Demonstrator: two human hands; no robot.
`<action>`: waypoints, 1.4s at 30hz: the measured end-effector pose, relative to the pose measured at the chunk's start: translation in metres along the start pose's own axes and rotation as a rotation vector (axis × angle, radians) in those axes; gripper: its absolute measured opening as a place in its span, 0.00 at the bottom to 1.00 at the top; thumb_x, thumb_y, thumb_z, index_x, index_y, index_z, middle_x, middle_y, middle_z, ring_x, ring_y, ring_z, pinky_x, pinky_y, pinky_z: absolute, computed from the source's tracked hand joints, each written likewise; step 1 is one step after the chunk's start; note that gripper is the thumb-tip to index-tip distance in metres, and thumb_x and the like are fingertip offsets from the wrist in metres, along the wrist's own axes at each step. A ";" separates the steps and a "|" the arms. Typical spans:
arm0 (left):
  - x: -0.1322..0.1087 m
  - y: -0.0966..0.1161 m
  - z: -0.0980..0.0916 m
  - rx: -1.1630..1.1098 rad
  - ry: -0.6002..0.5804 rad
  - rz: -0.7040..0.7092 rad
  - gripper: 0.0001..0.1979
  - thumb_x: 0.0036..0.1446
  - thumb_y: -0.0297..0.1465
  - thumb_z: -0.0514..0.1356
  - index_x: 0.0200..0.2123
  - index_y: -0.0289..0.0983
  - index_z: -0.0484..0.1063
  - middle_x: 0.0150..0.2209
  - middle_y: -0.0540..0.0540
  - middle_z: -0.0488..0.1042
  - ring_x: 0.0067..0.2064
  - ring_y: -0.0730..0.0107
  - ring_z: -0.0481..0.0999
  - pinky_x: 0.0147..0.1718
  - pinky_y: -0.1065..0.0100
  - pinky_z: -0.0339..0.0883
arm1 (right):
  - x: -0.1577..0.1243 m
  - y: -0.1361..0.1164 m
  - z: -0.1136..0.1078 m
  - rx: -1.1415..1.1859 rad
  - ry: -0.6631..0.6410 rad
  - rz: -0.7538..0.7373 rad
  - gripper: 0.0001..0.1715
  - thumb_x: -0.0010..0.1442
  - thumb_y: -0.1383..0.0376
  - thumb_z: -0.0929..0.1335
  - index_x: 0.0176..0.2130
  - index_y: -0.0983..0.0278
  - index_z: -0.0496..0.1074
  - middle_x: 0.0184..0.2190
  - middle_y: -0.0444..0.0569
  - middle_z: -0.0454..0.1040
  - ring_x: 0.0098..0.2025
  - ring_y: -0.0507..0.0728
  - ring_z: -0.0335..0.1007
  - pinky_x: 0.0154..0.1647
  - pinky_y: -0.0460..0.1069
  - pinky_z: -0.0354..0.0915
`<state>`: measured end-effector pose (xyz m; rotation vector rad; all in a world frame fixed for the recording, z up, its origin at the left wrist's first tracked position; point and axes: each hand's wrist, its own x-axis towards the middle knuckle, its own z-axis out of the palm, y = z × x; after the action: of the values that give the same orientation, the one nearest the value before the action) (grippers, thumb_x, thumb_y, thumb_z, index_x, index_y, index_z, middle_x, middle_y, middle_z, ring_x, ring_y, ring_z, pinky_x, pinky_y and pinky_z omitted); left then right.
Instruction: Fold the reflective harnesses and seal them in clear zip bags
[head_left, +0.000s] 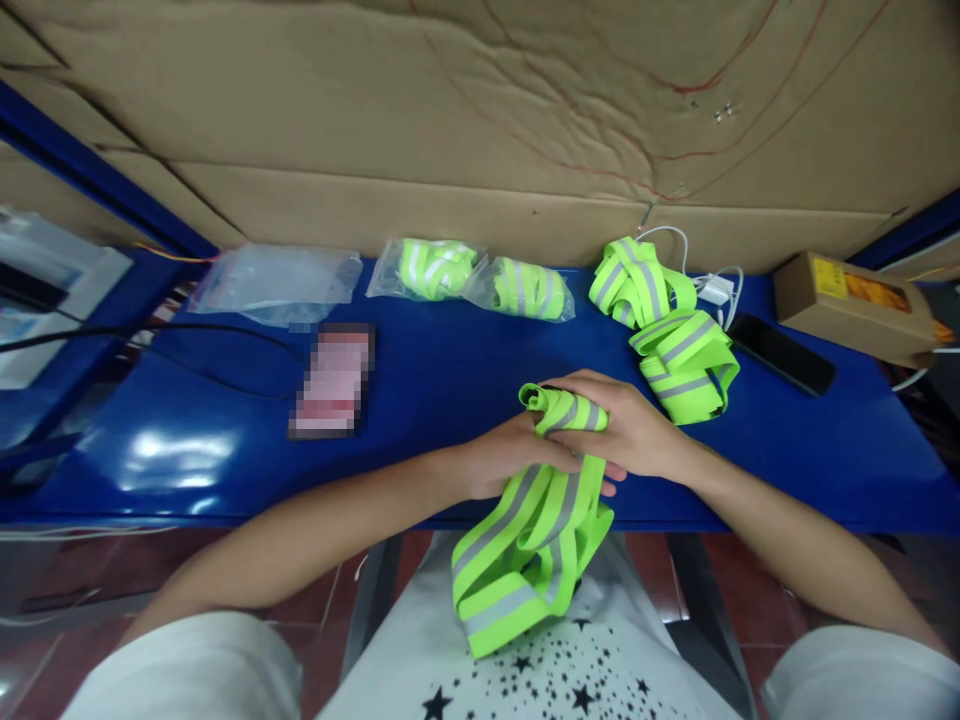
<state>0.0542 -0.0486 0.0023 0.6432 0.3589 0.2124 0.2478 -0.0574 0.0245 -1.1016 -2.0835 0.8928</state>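
Observation:
Both hands meet at the table's front edge around a neon yellow-green reflective strap (pixel 510 605) with a grey stripe. My left hand (pixel 517 455) is closed on it from the left, its fingers partly hidden behind the strap. From the right, my right hand (pixel 626 425) wraps round the bunched upper part. Loose loops of the strap hang below the hands, in front of the white shirt. To the right of my right hand lie two more bundles, a nearer reflective strap (pixel 686 370) and a farther reflective strap (pixel 637 280).
Two bagged straps, one bagged strap (pixel 439 268) beside another bagged strap (pixel 529 290), lie along the back. Clear plastic bags (pixel 281 280) and a blurred phone (pixel 334 380) are at left. A black phone (pixel 784 353), white charger (pixel 716 290) and cardboard box (pixel 847 310) are at right on the blue table (pixel 450 360).

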 end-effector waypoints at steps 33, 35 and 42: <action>-0.010 0.026 -0.003 1.031 -0.125 0.184 0.14 0.60 0.27 0.63 0.49 0.33 0.79 0.49 0.41 0.82 0.51 0.63 0.81 0.55 0.64 0.73 | -0.001 -0.020 -0.027 0.695 0.052 0.530 0.21 0.58 0.54 0.77 0.47 0.58 0.74 0.35 0.42 0.81 0.31 0.53 0.79 0.31 0.46 0.75; -0.009 0.024 -0.003 1.111 -0.118 0.234 0.14 0.60 0.26 0.62 0.49 0.33 0.79 0.49 0.42 0.82 0.51 0.63 0.81 0.56 0.63 0.73 | -0.003 -0.019 -0.027 0.547 0.080 0.450 0.19 0.61 0.53 0.75 0.47 0.58 0.75 0.36 0.42 0.80 0.32 0.52 0.78 0.32 0.45 0.73; -0.011 0.024 0.005 1.115 -0.138 0.301 0.13 0.60 0.23 0.60 0.47 0.31 0.78 0.47 0.39 0.82 0.49 0.65 0.81 0.53 0.65 0.74 | -0.002 -0.015 -0.012 0.136 0.214 0.174 0.12 0.67 0.55 0.70 0.46 0.59 0.76 0.38 0.46 0.78 0.39 0.54 0.75 0.38 0.47 0.71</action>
<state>0.0444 -0.0363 0.0240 1.8090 0.2215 0.2447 0.2516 -0.0625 0.0431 -1.2606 -1.7481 0.9397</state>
